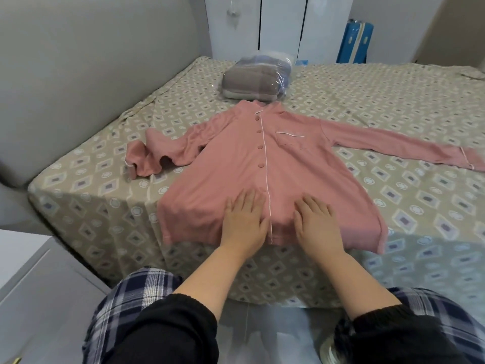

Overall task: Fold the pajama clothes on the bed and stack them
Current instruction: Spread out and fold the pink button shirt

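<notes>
A padded grey headboard [78, 74] runs along the left of the bed [86, 185], whose beige sheet is printed with small diamonds. The pink pajama top [236, 158] lies face up on it, soft knit with white piping, round buttons and a chest pocket. Its left sleeve [157, 158] is bunched and rippled. At the near hem the left hand [242, 222] lies flat beside the button strip, fingers straight and grasping nothing. Just right of the piping the right hand [319, 227] presses flat as well. Beyond the collar sits a plump bundle [257, 82] of folded grey cloth in clear plastic. The right sleeve [393, 143] stretches out straight. A blue suitcase [355, 43] stands far right.
</notes>
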`<state>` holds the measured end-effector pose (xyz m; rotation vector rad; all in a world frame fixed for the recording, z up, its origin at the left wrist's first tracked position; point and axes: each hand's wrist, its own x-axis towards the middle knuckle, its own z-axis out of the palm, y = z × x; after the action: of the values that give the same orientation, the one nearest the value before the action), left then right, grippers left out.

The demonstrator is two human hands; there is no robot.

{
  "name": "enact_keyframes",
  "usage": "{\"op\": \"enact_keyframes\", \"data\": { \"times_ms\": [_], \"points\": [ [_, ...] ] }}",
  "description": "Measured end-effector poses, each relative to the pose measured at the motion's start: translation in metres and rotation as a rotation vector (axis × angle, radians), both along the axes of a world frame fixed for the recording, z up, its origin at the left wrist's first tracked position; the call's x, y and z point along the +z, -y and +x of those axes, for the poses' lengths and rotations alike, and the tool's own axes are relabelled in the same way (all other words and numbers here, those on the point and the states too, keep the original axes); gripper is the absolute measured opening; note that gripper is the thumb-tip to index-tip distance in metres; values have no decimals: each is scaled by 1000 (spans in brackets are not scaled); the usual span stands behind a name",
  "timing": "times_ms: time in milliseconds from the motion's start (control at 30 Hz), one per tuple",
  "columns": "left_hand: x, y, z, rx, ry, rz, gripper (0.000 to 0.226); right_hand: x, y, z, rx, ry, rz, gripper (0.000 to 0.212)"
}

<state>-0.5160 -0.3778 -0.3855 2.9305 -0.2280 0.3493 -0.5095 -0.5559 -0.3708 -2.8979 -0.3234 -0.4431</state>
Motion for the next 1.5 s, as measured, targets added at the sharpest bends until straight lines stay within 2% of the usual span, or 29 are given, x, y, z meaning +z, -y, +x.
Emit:
{"op": "enact_keyframes", "data": {
  "times_ms": [67,167,267,400,467,533,567,600,733,800,900,1000,1067,1167,1333,1433,1500],
  "points": [
    [2,11,7,-8,11,-22,56,5,19,9,-175,-31,58,37],
    [1,22,13,1,23,-19,55,13,54,24,-439,-195,85,48],
    [-1,24,18,29,25,13,57,10,83,33,-555,-402,62,57],
    [0,25,20,52,19,21,58,12,103,38,-738,-404,62,59],
    [-1,27,21,67,22,17,57,13,90,34,-624,-265,-40,62],
    [0,28,20,79,18,16,56,5,64,25,-225,-156,-119,58],
    [0,28,20,81,9,9,56,1,53,20,-69,-176,-134,55],
    [1,27,20,75,-4,0,56,0,49,19,-25,-230,-132,54],
    [7,18,18,-3,-39,-40,56,8,67,36,-420,-370,-68,58],
    [10,9,16,-76,-54,-65,55,12,57,40,-464,-398,-53,59],
    [10,-10,13,-68,-67,-38,56,12,15,35,-299,-341,24,60],
    [10,-37,8,117,-69,42,55,7,-29,27,-53,-257,1,58],
    [10,-58,4,191,-134,41,57,6,-53,24,35,-232,-26,58],
    [7,-92,-6,175,-194,34,59,9,-86,22,96,-240,-7,58],
    [8,-146,-31,233,-188,91,66,13,-143,30,26,-236,-82,57],
    [12,-167,-36,286,-210,-18,71,16,-183,46,126,-250,-108,59],
    [18,-175,-32,362,-164,-143,64,17,-205,59,180,-270,-95,59]
  ]
}}
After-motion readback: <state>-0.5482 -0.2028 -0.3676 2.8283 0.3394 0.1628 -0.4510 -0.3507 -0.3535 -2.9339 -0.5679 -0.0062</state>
